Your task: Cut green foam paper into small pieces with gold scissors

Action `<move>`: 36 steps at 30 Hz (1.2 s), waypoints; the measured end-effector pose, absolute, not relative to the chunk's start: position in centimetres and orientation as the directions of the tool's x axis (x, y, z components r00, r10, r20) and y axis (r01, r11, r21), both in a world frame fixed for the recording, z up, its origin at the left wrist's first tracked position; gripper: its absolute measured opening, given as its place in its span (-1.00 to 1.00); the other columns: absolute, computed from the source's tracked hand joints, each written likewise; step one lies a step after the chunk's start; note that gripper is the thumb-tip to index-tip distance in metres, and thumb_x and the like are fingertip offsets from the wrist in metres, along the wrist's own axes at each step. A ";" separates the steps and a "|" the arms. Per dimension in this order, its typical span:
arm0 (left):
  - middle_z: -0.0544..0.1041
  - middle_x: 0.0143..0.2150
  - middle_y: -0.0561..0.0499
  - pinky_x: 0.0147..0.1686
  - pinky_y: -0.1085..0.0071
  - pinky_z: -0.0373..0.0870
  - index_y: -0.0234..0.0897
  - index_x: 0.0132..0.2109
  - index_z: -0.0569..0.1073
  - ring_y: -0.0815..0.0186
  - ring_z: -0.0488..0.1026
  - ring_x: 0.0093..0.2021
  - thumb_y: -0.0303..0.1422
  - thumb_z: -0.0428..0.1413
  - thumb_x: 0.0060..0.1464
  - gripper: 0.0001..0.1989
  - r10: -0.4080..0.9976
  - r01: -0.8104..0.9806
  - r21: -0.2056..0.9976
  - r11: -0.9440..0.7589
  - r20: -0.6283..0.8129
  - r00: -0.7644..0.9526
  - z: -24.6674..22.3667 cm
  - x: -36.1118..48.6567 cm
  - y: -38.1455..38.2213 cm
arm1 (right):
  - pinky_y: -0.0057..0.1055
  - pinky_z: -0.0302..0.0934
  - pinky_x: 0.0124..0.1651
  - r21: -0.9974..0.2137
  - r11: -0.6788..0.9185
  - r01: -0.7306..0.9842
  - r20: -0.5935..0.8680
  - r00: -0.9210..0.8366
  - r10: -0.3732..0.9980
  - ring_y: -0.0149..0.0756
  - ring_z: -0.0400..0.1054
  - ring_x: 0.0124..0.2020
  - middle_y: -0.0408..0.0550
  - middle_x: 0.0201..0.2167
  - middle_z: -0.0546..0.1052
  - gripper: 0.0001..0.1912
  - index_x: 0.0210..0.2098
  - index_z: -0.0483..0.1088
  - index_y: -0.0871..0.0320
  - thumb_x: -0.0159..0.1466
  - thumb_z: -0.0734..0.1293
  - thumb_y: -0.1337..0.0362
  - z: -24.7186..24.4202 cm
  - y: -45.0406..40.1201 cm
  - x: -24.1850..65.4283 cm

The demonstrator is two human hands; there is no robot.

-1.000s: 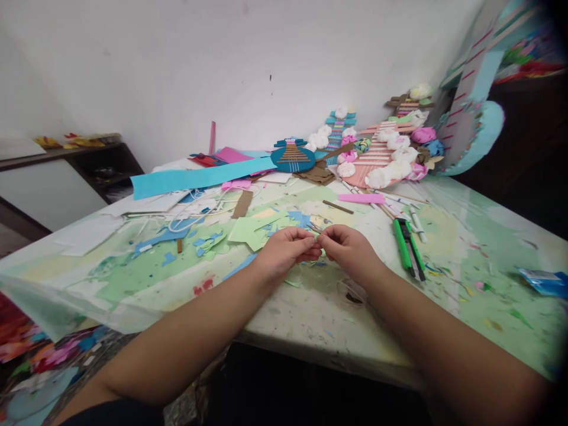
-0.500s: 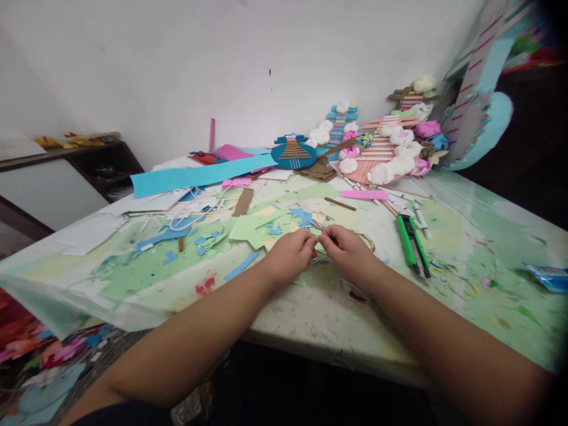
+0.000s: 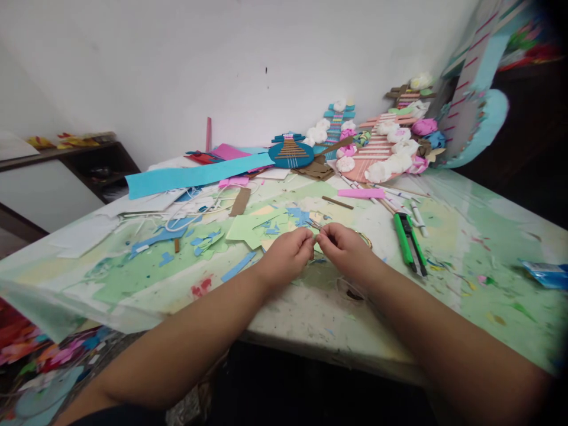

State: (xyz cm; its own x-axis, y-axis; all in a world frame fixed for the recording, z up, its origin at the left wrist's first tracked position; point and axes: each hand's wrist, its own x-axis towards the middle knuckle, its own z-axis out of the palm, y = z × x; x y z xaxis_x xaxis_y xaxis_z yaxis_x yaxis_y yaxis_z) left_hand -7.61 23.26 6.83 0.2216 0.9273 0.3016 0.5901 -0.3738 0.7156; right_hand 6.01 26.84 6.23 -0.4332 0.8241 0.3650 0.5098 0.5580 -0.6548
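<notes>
My left hand (image 3: 289, 251) and my right hand (image 3: 341, 244) meet close together above the near part of the table, fingertips pinched and almost touching. Whatever sits between the fingers is too small and too hidden to name; a bit of green shows there. Just behind them lie metal scissor-like tips (image 3: 314, 224), and a gold curved handle (image 3: 366, 238) peeks out past my right hand. Light green paper (image 3: 244, 231) and blue paper scraps (image 3: 299, 216) are spread left of and behind the hands. A blue paper strip (image 3: 238, 266) lies beside my left wrist.
A green utility knife (image 3: 409, 242) lies right of my hands, near several white markers (image 3: 418, 219). Paper instrument models, one blue (image 3: 290, 155) and one pink (image 3: 377, 154), stand along the wall. A long blue strip (image 3: 199, 174) crosses the back left. A blue packet (image 3: 545, 274) sits far right.
The whole view has shifted slightly, so things appear a little further left. Both hands keep the same pinched pose, close together.
</notes>
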 end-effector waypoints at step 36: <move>0.34 -0.51 0.06 -0.44 0.48 0.26 -0.34 -0.48 0.31 0.45 0.30 -0.45 -0.35 0.03 -0.15 -0.88 0.993 -0.174 0.979 -0.110 0.116 0.026 6.5 -7.5 24.1 | -0.47 0.00 -0.47 -0.873 0.354 0.337 0.183 -0.446 0.876 -0.45 0.14 -0.55 -0.18 -0.60 0.30 -0.75 -0.53 0.28 0.16 0.04 0.18 0.09 6.7 27.5 6.5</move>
State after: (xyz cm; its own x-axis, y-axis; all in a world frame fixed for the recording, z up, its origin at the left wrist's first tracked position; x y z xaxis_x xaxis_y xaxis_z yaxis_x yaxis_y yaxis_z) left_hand -7.51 24.11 6.52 0.0256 0.9929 0.1165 -0.1738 -0.1103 0.9786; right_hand 6.51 27.51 6.66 -0.4457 0.8763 0.1829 0.3371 0.3536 -0.8725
